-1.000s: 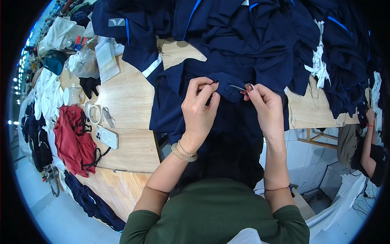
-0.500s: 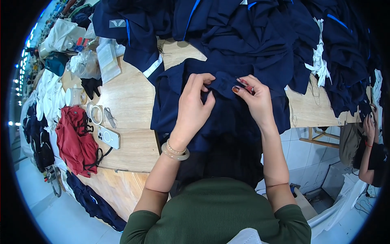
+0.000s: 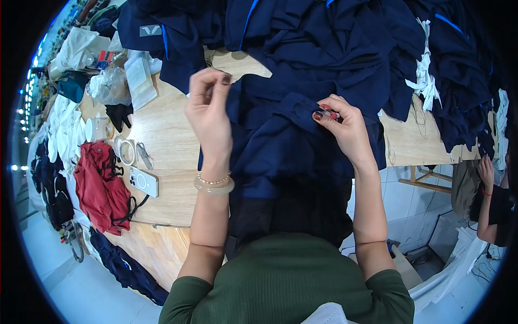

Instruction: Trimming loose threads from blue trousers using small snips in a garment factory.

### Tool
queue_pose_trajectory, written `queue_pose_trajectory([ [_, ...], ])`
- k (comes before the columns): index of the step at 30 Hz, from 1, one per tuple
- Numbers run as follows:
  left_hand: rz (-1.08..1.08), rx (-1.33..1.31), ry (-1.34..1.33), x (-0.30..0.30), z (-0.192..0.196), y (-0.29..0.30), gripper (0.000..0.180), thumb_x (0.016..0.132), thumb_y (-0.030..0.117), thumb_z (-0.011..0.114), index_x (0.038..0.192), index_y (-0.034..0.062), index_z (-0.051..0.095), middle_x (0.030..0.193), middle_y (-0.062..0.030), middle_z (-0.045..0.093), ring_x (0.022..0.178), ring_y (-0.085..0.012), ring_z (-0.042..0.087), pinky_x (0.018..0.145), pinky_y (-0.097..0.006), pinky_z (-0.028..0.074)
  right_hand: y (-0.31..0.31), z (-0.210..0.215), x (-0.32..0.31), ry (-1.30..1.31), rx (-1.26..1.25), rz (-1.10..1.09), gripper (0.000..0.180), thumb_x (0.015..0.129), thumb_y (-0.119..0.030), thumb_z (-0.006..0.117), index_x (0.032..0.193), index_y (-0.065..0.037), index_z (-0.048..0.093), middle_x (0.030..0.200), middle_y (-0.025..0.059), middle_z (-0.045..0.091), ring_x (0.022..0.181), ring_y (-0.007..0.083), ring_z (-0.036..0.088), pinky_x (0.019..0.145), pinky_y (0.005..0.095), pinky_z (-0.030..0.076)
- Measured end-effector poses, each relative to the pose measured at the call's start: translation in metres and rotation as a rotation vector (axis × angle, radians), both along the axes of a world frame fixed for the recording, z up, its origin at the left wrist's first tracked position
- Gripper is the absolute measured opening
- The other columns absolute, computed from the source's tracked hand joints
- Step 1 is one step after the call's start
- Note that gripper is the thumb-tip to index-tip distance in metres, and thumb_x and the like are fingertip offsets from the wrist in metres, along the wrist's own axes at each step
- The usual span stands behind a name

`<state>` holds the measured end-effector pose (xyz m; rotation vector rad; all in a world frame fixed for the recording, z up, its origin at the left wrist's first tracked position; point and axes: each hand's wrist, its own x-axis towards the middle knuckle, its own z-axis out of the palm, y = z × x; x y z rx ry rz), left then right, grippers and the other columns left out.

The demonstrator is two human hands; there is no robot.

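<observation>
A dark navy garment [image 3: 270, 143] lies bunched over the table's near edge in front of me. My right hand [image 3: 345, 121] is closed at its upper right part, around a small red-handled tool [image 3: 332, 114] that looks like thread snips, mostly covered by the fingers. My left hand [image 3: 209, 108] is lifted beside the garment's left edge, thumb and fingertips pinched together. Whatever may be between those fingertips is too fine to see. Bracelets circle the left wrist.
Navy garments with blue piping [image 3: 334, 48] heap across the far side. On the left of the wooden table [image 3: 167, 129] are a phone [image 3: 144, 182], a red cloth bag [image 3: 100, 186], a tape roll [image 3: 128, 152] and plastic bags [image 3: 110, 86]. At right, another person's arm [image 3: 487, 189] shows.
My left hand has left the cloth, moving up and to the left in a pinch. The right hand has shifted slightly right and down, still holding the red-handled tool.
</observation>
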<state>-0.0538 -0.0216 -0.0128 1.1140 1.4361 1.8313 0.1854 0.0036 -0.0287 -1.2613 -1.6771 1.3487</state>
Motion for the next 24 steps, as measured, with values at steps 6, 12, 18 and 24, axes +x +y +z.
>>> queue_pose_trajectory([
  [6, -0.543, -0.021, 0.769, 0.02, 0.014, -0.004, 0.017, 0.073, 0.006, 0.077, 0.086, 0.0042, 0.067, 0.114, -0.0085, 0.059, 0.106, -0.0243, 0.057, 0.094, -0.035, 0.046, 0.004, -0.001, 0.002, 0.036, 0.009, 0.052, 0.018, 0.08, 0.002, 0.071, 0.097, 0.004, 0.065, 0.081, 0.0052, 0.054, 0.081, 0.0159, 0.052, 0.074, 0.0265, 0.042],
  [12, -0.398, -0.15, 0.029, 0.02, -0.011, -0.001, 0.005, 0.091, -0.003, 0.062, 0.092, 0.0013, 0.06, 0.111, -0.0081, 0.06, 0.101, -0.0158, 0.061, 0.091, -0.028, 0.05, 0.006, 0.0, 0.004, 0.043, 0.025, 0.077, 0.014, 0.081, -0.001, 0.07, 0.093, 0.003, 0.064, 0.08, 0.0061, 0.054, 0.083, 0.0181, 0.051, 0.075, 0.0284, 0.041],
  [18, -0.55, -0.031, 0.572, 0.02, 0.004, -0.002, 0.031, 0.072, 0.006, 0.081, 0.097, 0.0044, 0.064, 0.119, -0.0082, 0.057, 0.108, -0.0262, 0.06, 0.095, -0.033, 0.047, 0.013, 0.0, 0.006, 0.05, -0.001, 0.117, 0.013, 0.08, -0.004, 0.07, 0.091, 0.001, 0.065, 0.08, 0.0063, 0.055, 0.083, 0.0202, 0.05, 0.077, 0.0302, 0.041],
  [24, -0.476, -0.247, 0.188, 0.023, -0.021, 0.0, 0.006, 0.09, 0.001, 0.065, 0.093, -0.0016, 0.061, 0.112, -0.0102, 0.062, 0.094, -0.0178, 0.063, 0.084, -0.03, 0.051, 0.033, -0.007, -0.014, -0.126, 0.208, 0.177, 0.014, 0.082, -0.007, 0.07, 0.095, -0.001, 0.068, 0.078, 0.0058, 0.054, 0.082, 0.0223, 0.048, 0.077, 0.0311, 0.041],
])
